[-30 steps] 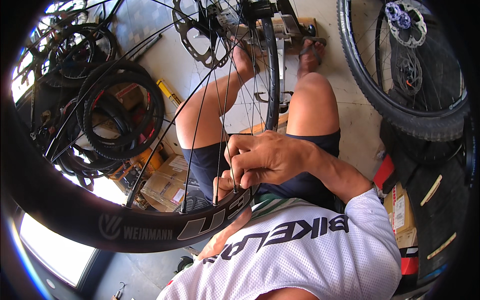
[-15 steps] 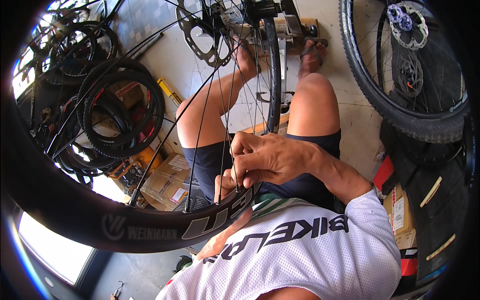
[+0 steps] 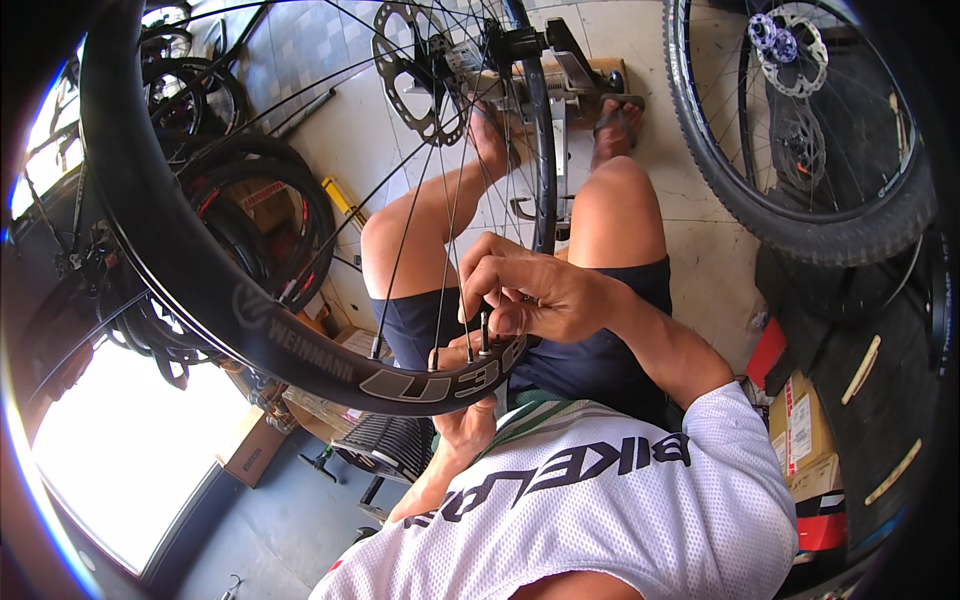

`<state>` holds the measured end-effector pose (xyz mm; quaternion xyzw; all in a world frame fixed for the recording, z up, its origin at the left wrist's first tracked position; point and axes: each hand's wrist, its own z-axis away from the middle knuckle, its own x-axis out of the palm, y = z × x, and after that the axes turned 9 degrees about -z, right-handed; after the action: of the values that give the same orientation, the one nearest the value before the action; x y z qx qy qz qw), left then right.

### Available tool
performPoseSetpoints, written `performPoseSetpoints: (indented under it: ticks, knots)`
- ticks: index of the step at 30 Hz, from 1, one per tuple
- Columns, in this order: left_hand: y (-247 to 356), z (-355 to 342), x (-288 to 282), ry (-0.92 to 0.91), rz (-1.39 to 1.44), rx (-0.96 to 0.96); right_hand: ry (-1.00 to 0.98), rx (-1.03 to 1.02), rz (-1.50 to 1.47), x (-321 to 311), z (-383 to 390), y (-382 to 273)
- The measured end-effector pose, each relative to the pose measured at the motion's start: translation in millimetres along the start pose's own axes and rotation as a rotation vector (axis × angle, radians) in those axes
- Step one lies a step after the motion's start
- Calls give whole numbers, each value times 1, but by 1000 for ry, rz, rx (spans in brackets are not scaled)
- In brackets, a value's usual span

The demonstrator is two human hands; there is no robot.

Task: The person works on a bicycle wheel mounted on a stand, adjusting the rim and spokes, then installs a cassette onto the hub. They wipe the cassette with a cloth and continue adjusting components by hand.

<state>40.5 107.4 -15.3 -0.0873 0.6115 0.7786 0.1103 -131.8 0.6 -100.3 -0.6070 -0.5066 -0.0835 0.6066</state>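
Note:
A bicycle wheel with a deep black rim (image 3: 230, 285) and thin dark spokes is mounted by its hub (image 3: 525, 43) in a metal stand (image 3: 570, 60). My left hand (image 3: 468, 428) grips the lower rim from beneath, its fingers coming up behind it and partly hidden. A thin valve stem (image 3: 485, 335) stands up from the rim's inner side. Curled over it is my right hand (image 3: 545, 290), thumb and fingers closed around the stem's upper end; the exact contact is partly hidden. A disc rotor (image 3: 415, 75) sits at the hub's left side.
Another wheel with a knobby tyre (image 3: 800, 230) lies at the far right, beside cardboard boxes (image 3: 800, 425). Several tyres (image 3: 265, 200) and wheels are heaped at the left. A yellow object (image 3: 343, 200) lies on the tiled floor. My knees flank the wheel.
The rim has turned and moved up and right, and the valve stem now shows under my right hand. My right hand's fingers have loosened and lifted slightly from the rim. More of my left hand shows below.

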Motion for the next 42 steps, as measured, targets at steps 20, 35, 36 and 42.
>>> performPoseSetpoints:
  ticks: [20,35,36,42]
  knots:
    - [11,-1,6,33,-202,-66,-165,-54,32,-6,-6,6]
    - [5,-4,10,70,-204,-80,-100,-96,352,1,-1,7]
    - [1,-1,7,69,-196,-83,-101,-104,394,2,-1,6]
    - [8,-2,9,65,-190,-112,-138,-99,484,0,-1,2]
